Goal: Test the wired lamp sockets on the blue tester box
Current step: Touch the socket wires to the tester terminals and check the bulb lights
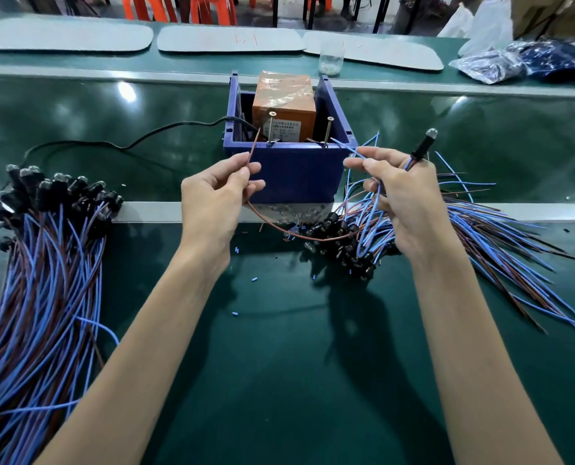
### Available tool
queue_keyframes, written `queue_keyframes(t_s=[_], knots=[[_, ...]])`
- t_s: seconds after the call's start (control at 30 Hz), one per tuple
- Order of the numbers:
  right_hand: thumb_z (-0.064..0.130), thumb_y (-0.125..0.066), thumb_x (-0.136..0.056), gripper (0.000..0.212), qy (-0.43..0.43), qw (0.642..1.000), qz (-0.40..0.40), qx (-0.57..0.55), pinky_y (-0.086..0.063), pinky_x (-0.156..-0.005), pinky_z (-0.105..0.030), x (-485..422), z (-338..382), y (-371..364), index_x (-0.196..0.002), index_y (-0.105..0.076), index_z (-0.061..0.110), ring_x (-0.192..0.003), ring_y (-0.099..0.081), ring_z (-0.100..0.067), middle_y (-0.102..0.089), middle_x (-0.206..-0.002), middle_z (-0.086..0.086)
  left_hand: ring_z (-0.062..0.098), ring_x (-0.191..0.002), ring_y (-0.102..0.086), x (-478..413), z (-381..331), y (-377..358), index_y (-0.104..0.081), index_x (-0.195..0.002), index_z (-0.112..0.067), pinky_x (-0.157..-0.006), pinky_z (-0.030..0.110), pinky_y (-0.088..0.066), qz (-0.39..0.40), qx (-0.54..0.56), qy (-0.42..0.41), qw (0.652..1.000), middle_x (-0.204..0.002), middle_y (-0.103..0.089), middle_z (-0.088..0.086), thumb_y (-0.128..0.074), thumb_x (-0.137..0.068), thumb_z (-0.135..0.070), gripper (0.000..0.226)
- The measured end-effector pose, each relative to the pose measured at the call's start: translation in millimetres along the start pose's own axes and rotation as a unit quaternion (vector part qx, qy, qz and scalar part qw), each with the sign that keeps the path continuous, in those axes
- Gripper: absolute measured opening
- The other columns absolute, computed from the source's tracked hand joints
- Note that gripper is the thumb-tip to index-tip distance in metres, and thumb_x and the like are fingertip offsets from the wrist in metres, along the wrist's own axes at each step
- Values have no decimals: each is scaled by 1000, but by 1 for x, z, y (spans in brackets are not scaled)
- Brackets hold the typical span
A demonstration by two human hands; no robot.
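Two thin wires: brown wire [252, 152] tight between left hand [217, 196] fingers, blue wire [346, 146] between right hand [402, 203] fingers.

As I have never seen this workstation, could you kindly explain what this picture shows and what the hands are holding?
There is no machine here: a person works with bare hands, filmed from a head-worn camera looking down at a green bench. The left hand pinches a brown wire; the right hand pinches a blue wire and holds a black lamp socket. Beyond them stands the blue tester box with two upright screws. Heaps of wired sockets lie at the left and right.
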State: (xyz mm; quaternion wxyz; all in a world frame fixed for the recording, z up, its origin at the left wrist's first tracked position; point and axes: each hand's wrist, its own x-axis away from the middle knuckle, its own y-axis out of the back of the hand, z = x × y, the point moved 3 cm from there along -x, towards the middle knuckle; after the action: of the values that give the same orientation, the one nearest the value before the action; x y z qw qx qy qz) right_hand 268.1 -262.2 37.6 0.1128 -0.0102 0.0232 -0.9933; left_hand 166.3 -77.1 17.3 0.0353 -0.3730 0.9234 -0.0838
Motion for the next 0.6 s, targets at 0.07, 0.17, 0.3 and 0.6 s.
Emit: queue_keyframes(t_s=[0.07, 0.17, 0.3, 0.6], knots=[[-4, -48, -92, 22, -7, 1000, 1, -15, -25, -37, -12, 0, 1, 0, -101, -65, 5, -49, -40, -4, -73, -84, -1, 2, -66, -67, 0, 0, -1, -68, -107, -12, -66, 11, -49, 0, -3, 2, 1000, -89, -71, -2, -50, -94, 4, 27], [-5, -46, -92, 24, -6, 1000, 5, -25, -24, -37, -12, 0, 2, 2, -102, -65, 5, -48, -40, -4, -73, -85, -1, 5, -69, -70, 2, 0, -2, -66, -112, -8, -68, 12, -50, 3, -3, -3, 1000, -88, -72, 0, -51, -95, 3, 25], [-3, -45, -93, 25, -9, 1000, 13, -19, -24, -38, -12, -1, -1, 1, -102, -65, 7, -49, -40, -3, -73, -86, 1, 11, -67, -72, 3, -2, -1, -66, -106, -8, -65, 15, -53, 0, 9, 0, 1000, -78, -74, -1, -54, -95, -2, 18], [-3, -42, -95, 28, -41, 996, 36, -77, -22, -35, -11, -5, -6, 0, -98, -66, 10, -49, -38, -2, -71, -86, 0, 6, -51, -62, 1, -4, 3, -70, -93, -18, -59, 14, -50, 9, -21, 5, 1000, -71, -72, -3, -56, -95, -5, 19]])
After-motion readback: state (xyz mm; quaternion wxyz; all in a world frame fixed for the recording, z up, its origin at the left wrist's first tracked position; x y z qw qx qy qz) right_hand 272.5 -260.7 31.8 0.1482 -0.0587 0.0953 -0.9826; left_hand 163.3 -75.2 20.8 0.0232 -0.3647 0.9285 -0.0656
